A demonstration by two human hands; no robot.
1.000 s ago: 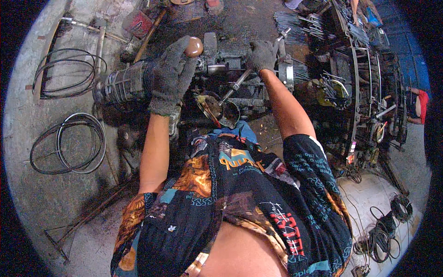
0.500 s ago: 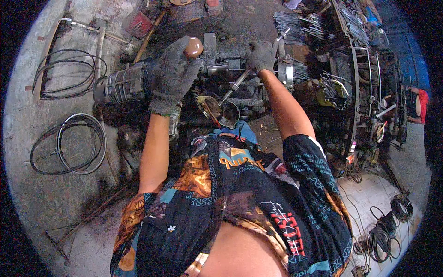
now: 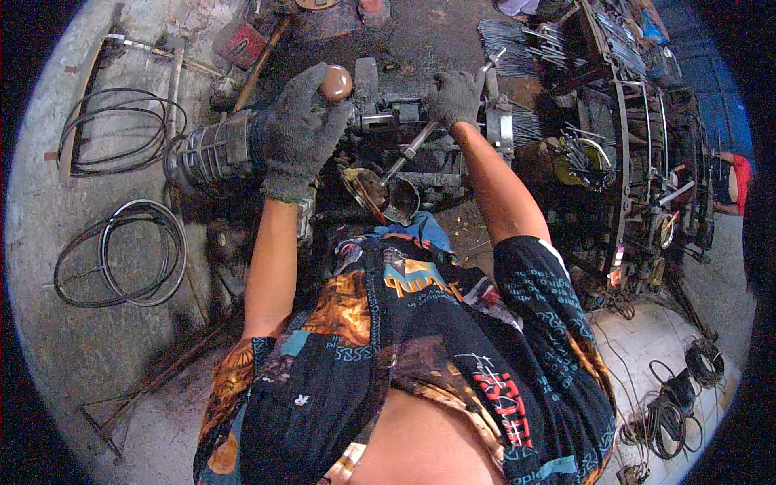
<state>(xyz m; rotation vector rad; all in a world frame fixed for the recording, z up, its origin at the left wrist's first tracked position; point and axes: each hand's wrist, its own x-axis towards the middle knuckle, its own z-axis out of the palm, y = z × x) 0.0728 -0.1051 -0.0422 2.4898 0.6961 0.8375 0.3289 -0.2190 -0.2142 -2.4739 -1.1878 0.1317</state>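
My left hand (image 3: pixel 301 133), in a dark grey knitted glove, lies over the left part of a grimy metal machine (image 3: pixel 436 166). Its fingers reach up along the side of a round brown knob (image 3: pixel 336 83), and its thumb stands apart below the knob. A short shiny cylinder (image 3: pixel 377 119) sits in the machine just right of that thumb. My right hand (image 3: pixel 454 99), gloved alike, is curled over a slanting metal bar (image 3: pixel 416 144); its palm side is hidden. Below the bar are a small round pan (image 3: pixel 402 200) and a dark oily piece beside it.
A ribbed motor housing (image 3: pixel 214 149) adjoins the machine on the left. Coiled cables (image 3: pixel 121 252) lie on the left floor. To the right stand bundles of metal rods (image 3: pixel 529 44), a yellow container (image 3: pixel 570 166) of metal pieces and a metal rack (image 3: pixel 626 153). Another person's red garment (image 3: pixel 742 184) shows far right.
The brown knob and my left hand have shifted very slightly left. My right hand stays in nearly the same place on the bar.
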